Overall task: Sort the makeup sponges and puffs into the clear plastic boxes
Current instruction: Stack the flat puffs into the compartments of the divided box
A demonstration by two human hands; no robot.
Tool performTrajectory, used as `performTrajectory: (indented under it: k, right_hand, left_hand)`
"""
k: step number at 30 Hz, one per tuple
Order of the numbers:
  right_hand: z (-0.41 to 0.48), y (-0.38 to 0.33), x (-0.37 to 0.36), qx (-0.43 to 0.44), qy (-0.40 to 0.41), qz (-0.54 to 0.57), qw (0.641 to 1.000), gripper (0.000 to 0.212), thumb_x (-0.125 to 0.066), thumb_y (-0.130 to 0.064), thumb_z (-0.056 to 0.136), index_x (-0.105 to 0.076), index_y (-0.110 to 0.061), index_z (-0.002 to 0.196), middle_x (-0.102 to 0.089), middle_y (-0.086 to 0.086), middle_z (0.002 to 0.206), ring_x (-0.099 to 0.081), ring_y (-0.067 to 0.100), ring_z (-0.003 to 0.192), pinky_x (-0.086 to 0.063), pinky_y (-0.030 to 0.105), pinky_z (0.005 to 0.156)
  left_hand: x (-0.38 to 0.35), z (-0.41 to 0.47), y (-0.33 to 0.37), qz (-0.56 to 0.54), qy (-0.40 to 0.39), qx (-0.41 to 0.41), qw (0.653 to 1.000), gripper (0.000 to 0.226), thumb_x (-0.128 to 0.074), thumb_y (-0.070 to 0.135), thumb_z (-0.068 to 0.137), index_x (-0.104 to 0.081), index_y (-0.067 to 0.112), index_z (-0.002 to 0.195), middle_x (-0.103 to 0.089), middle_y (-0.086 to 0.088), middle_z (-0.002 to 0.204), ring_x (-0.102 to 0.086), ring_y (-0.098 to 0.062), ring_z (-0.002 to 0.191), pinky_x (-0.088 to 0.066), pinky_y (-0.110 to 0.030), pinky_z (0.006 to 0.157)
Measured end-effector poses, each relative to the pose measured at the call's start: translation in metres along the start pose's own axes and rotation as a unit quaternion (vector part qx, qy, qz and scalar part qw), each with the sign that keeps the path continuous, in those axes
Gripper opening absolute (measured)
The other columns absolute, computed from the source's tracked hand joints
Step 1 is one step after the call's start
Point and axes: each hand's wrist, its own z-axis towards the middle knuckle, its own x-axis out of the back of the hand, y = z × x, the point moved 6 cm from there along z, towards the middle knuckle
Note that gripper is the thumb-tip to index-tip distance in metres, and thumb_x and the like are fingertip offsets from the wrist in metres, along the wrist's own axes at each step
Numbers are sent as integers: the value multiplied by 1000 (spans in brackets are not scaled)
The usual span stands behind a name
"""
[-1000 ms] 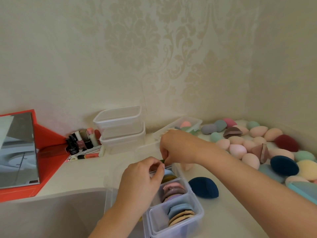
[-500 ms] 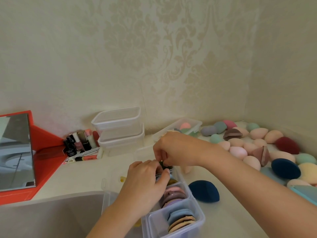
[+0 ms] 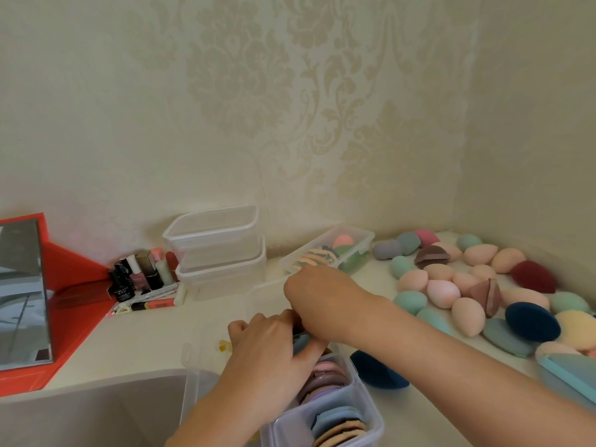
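We get soft, even, fairly bright light with no glare, and only a faint shadow under the dark blue sponge (image 3: pixel 377 371). Lines bend toward the edges, and we find the left hand (image 3: pixel 267 346) and right hand (image 3: pixel 322 298) slightly blurred.

Body in view: two hands plus forearms, nothing else. left hand (image 3: pixel 264 343) and right hand (image 3: pixel 322 301) are both bare. The forearms are bare from wrist to frame edge, uncovered the whole way. The right forearm looks broad and slightly soft, being close to the wide-angle lens. Knuckle ridges are visible on the left hand. Nails too small to tell.
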Motion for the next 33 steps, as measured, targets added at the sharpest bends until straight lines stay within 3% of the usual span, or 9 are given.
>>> performTrajectory:
  k: [7,10,15,17,19,22,25,27,33]
  right_hand:
    - [7,9,-6,-18,11,34,999,30,-56,2,81,-38,-12,61,-30,1,61,-43,23,77,-33,26,54]
    - [9,7,-3,-10,34,20,999,34,-55,1,81,-34,-15,60,-31,1,63,-45,23,79,-44,29,70]
    - [2,1,-2,-10,6,-16,1000,24,-45,-1,89,-43,-10,66,-61,13,99,-57,27,92,-23,25,47]
    - [1,3,-1,-13,-7,-14,1000,19,-47,-1,89,-51,-9,73,-56,9,84,-54,22,76,-24,27,48]
    - [0,3,-1,-16,-21,-6,1000,33,-47,-1,89,-37,-12,60,-37,3,64,-33,13,55,-21,25,46]
    - [2,5,-5,-5,-37,6,999,39,-47,-1,89,-31,-13,56,-31,2,60,-27,11,52,-21,24,45]
    - [2,12,-4,-3,-57,68,996,19,-59,-8,84,-57,-7,65,-57,7,68,-54,21,67,-45,28,58]
    - [-2,21,0,-11,-83,146,986,7,-65,-14,82,-71,-10,81,-69,4,82,-63,20,80,-49,27,68]
    - [-21,71,22,-96,-56,225,968,9,-68,-28,83,-74,-21,84,-71,-6,76,-65,9,73,-52,26,71]
  left_hand:
    - [-5,1,-4,54,-22,17,998,47,-28,64,86,-59,29,84,-56,7,87,-44,-14,92,-30,-35,88]
    - [-1,-1,-2,31,10,17,999,42,-32,63,85,-58,31,89,-53,11,89,-43,-10,92,-29,-32,87]
    - [15,-7,1,-46,128,-20,990,20,-55,49,84,-46,33,91,-47,16,89,-47,-5,84,-33,-23,84]
    - [14,-8,-1,-58,133,-16,989,23,-58,49,83,-44,32,93,-49,15,94,-52,-8,88,-38,-22,80]
    - [12,-8,-3,-72,134,-9,988,21,-59,46,83,-46,33,93,-52,15,96,-54,-8,88,-40,-19,75]
    - [10,-8,-5,-80,136,-24,987,6,-57,28,88,-56,30,93,-59,15,95,-55,-3,85,-40,-13,69]
    - [10,-9,-10,-99,156,-27,982,17,-55,16,89,-61,30,96,-61,18,95,-56,0,85,-42,-11,72]
    - [10,-8,-11,-99,152,-24,983,20,-52,19,92,-64,32,102,-64,19,97,-57,1,86,-45,-13,78]
    - [2,-4,-4,-128,85,-51,987,23,-45,35,95,-61,37,112,-57,21,102,-53,1,97,-41,-23,94]
